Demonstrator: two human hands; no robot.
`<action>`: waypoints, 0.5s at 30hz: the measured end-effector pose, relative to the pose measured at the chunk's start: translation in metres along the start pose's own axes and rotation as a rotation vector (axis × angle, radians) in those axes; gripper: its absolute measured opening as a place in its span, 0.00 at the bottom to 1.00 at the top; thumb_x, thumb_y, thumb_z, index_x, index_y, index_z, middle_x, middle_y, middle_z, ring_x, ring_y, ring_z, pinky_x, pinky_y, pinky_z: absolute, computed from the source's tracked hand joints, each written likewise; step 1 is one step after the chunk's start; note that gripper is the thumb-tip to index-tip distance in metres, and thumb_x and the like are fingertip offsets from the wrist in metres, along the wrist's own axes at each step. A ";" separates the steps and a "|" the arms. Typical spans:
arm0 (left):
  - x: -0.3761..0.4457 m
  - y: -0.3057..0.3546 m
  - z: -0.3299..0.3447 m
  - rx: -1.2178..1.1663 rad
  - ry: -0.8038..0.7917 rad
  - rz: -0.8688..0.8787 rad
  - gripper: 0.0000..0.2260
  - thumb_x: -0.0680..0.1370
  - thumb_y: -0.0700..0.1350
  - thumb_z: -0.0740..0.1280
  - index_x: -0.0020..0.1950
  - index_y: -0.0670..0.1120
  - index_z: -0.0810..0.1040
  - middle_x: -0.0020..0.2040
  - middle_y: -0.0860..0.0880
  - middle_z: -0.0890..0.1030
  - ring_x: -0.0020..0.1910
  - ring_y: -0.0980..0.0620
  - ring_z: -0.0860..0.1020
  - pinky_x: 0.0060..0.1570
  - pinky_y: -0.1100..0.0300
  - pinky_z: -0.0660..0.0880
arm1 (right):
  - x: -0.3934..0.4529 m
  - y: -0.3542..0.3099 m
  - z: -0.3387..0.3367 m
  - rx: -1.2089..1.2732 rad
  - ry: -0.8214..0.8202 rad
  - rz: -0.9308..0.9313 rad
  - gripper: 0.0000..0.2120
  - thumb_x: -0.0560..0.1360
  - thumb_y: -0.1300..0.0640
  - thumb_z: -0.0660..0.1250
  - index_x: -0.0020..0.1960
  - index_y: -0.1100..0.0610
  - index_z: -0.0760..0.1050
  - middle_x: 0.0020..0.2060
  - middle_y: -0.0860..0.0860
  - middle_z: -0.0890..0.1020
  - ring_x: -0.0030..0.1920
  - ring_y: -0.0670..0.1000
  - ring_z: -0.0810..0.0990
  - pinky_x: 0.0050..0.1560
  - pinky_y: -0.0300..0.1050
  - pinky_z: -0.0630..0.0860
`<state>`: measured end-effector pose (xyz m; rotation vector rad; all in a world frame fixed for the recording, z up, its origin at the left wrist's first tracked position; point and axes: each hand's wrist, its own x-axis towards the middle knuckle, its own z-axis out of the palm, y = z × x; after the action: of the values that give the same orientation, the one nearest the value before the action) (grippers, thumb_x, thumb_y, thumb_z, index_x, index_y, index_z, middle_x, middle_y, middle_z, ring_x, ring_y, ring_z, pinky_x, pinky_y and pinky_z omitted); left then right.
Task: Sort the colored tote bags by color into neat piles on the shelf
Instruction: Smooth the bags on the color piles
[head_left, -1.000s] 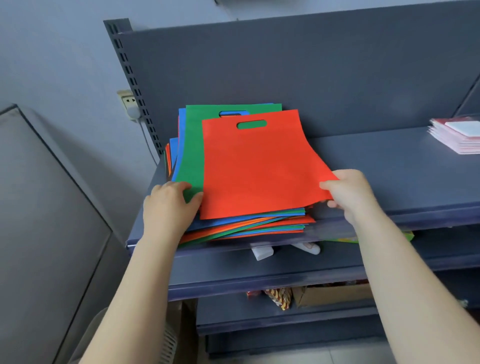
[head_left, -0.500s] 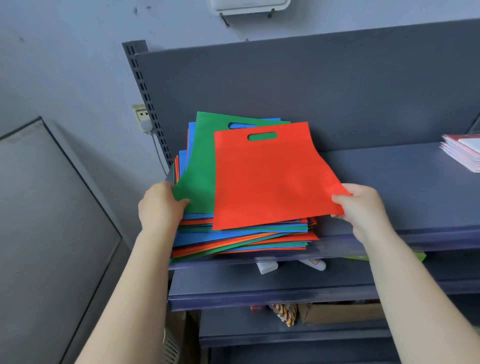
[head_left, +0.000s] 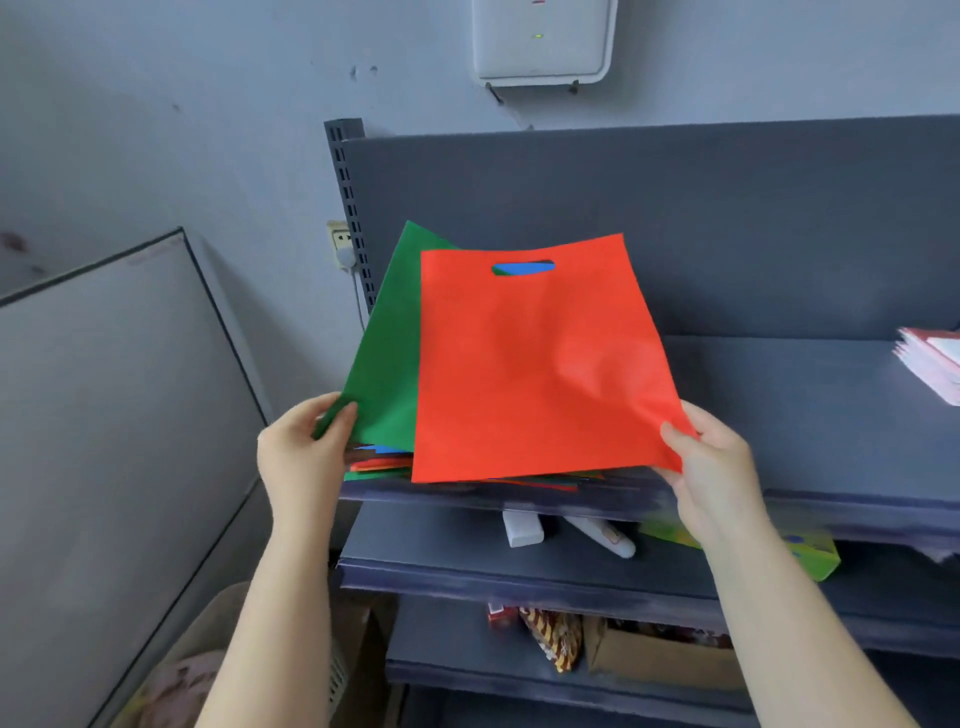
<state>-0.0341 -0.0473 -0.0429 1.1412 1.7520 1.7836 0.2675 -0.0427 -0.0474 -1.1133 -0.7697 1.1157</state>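
Observation:
A red tote bag (head_left: 535, 364) is lifted at a tilt above the stack, and my right hand (head_left: 711, 462) pinches its lower right corner. Behind it a green tote bag (head_left: 389, 353) is also raised; my left hand (head_left: 306, 452) pinches its lower left corner. A blue bag shows through the red bag's handle cutout. Under both, the mixed stack of coloured bags (head_left: 384, 460) lies on the left end of the dark shelf (head_left: 810, 415), mostly hidden by the lifted bags.
A pile of pink and white paper items (head_left: 932, 364) lies at the shelf's right end. Lower shelves hold white tubes (head_left: 597, 535), a green box (head_left: 815, 553) and a cardboard box (head_left: 660, 657). A grey panel (head_left: 104, 415) stands at left; a wall socket (head_left: 340, 244) is beside the upright.
Both hands have lifted their bags off the stack: the red bag rose and tilted up in my right hand, the green bag rose with my left. The view has tilted upward.

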 end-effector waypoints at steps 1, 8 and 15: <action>-0.013 0.001 -0.005 -0.107 0.042 -0.034 0.05 0.76 0.35 0.68 0.48 0.43 0.81 0.37 0.49 0.82 0.25 0.57 0.80 0.28 0.65 0.78 | -0.006 -0.001 -0.002 0.026 -0.016 0.007 0.16 0.80 0.68 0.58 0.57 0.52 0.78 0.49 0.48 0.83 0.47 0.46 0.81 0.42 0.42 0.76; -0.109 0.010 -0.057 -0.392 0.309 -0.093 0.07 0.77 0.34 0.67 0.46 0.46 0.80 0.34 0.54 0.84 0.31 0.58 0.81 0.29 0.68 0.77 | -0.061 0.004 -0.022 0.256 -0.157 0.124 0.15 0.80 0.68 0.57 0.59 0.56 0.77 0.45 0.48 0.85 0.41 0.43 0.84 0.35 0.36 0.79; -0.202 0.035 -0.133 -0.455 0.556 -0.001 0.05 0.76 0.38 0.67 0.48 0.46 0.80 0.37 0.54 0.84 0.31 0.58 0.80 0.31 0.68 0.77 | -0.130 0.022 -0.026 0.391 -0.323 0.236 0.23 0.80 0.67 0.56 0.43 0.49 0.85 0.46 0.47 0.86 0.46 0.43 0.84 0.42 0.37 0.80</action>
<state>-0.0071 -0.2904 -0.0501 0.4843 1.4653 2.4945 0.2466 -0.1735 -0.0707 -0.7120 -0.6385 1.5949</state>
